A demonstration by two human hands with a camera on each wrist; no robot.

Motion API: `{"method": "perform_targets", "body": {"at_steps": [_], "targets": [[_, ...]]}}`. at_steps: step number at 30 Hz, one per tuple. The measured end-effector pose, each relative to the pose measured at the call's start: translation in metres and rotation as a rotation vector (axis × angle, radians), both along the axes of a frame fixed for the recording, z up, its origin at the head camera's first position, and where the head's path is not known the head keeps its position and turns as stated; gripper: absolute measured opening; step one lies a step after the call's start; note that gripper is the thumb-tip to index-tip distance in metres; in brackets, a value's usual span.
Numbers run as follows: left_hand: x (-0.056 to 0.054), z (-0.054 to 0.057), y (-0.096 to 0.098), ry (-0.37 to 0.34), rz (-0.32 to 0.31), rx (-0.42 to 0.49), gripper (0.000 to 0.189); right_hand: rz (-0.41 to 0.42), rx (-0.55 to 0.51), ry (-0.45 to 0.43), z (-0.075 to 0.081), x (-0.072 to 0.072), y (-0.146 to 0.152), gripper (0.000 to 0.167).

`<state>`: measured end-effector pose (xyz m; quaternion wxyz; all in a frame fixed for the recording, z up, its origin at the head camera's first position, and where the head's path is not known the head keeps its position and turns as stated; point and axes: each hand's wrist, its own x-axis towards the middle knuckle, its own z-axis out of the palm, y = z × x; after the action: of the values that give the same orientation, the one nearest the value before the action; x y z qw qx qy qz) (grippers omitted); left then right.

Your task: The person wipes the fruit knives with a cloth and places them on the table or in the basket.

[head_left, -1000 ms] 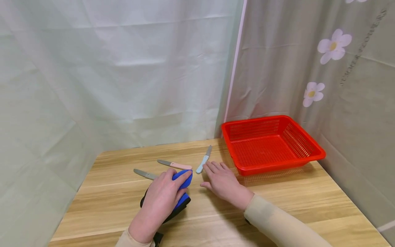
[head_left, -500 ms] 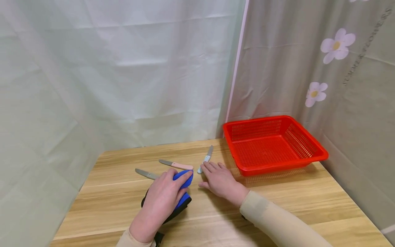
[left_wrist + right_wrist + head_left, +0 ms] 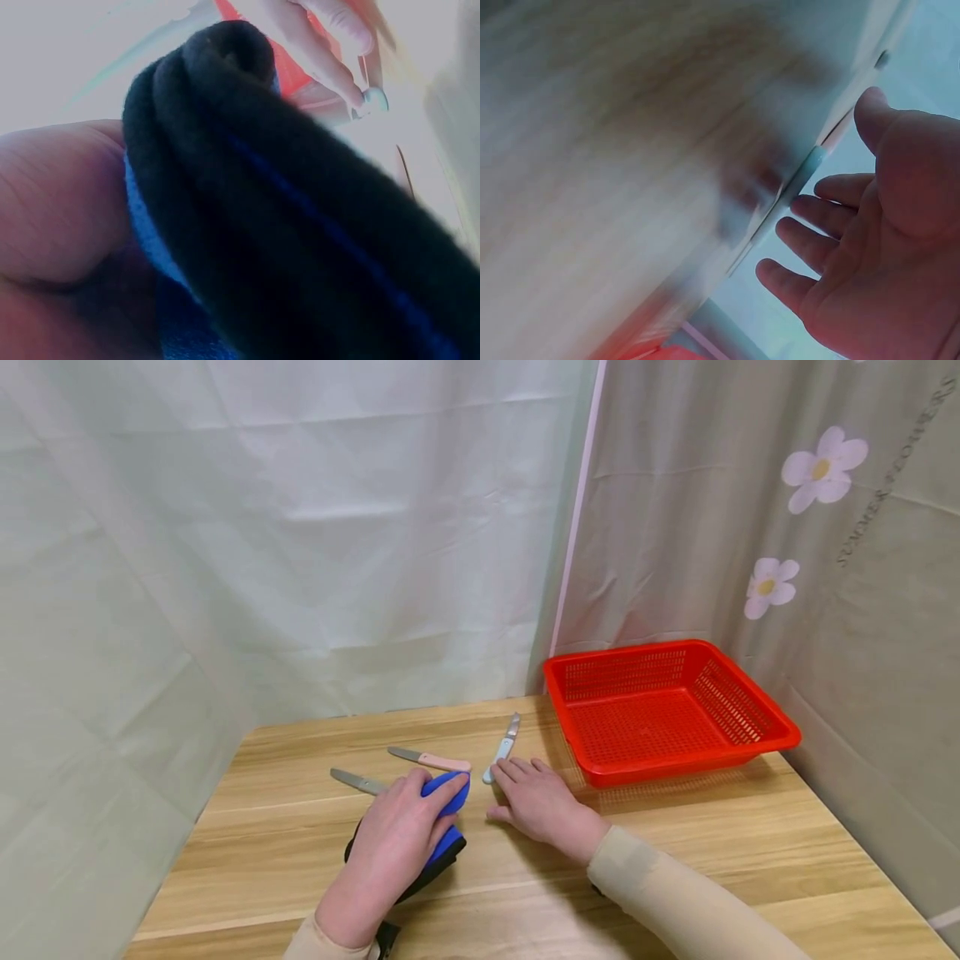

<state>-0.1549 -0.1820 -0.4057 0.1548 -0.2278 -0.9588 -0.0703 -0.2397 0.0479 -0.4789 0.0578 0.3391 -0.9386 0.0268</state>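
Note:
My left hand (image 3: pixel 396 837) grips a folded blue cloth (image 3: pixel 442 802) with black edging, bunched under the fingers and thumb. In the left wrist view the cloth's thick dark folds (image 3: pixel 247 172) fill the middle. My right hand (image 3: pixel 542 803) reaches low over the table with fingers spread and loosely bent, its fingertips at the handle of a light-blue-handled knife (image 3: pixel 501 755). The right wrist view shows the same fingers (image 3: pixel 802 244) beside that handle. A pink-handled knife (image 3: pixel 442 763) lies just beyond the cloth. Left of it is a grey knife (image 3: pixel 356 781), its handle end hidden behind my left hand.
A red perforated plastic basket (image 3: pixel 667 762) stands at the table's back right, close to my right hand. Pale curtains (image 3: pixel 360 543) hang along the back and sides. The wooden tabletop (image 3: pixel 262 860) stretches to the left and front.
My right hand's fingertips have come onto the light-blue handle, and that knife's blade catches the light differently. The left hand and cloth stay in place; the head view has shifted slightly.

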Motion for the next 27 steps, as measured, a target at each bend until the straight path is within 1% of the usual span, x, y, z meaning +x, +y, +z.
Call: {"method": "perform_targets", "body": {"at_steps": [3, 10, 15, 23, 27], "targets": [[0.0, 0.0, 0.0, -0.002, 0.002, -0.001, 0.056, 0.023, -0.017, 0.012, 0.001, 0.002, 0.003, 0.073], [0.0, 0.0, 0.0, -0.008, -0.003, -0.004, 0.055, 0.072, -0.012, 0.036, 0.002, 0.007, 0.01, 0.069], [0.001, 0.0, -0.002, 0.007, -0.003, 0.005, 0.056, 0.125, -0.03, 0.053, 0.002, 0.011, 0.018, 0.067], [0.001, 0.002, -0.002, 0.016, -0.02, 0.012, 0.055, 0.196, -0.078, 0.025, 0.001, 0.02, 0.037, 0.063], [0.003, 0.003, -0.002, 0.021, -0.025, 0.012, 0.055, 0.213, -0.085, 0.021, 0.003, 0.025, 0.044, 0.06]]}}
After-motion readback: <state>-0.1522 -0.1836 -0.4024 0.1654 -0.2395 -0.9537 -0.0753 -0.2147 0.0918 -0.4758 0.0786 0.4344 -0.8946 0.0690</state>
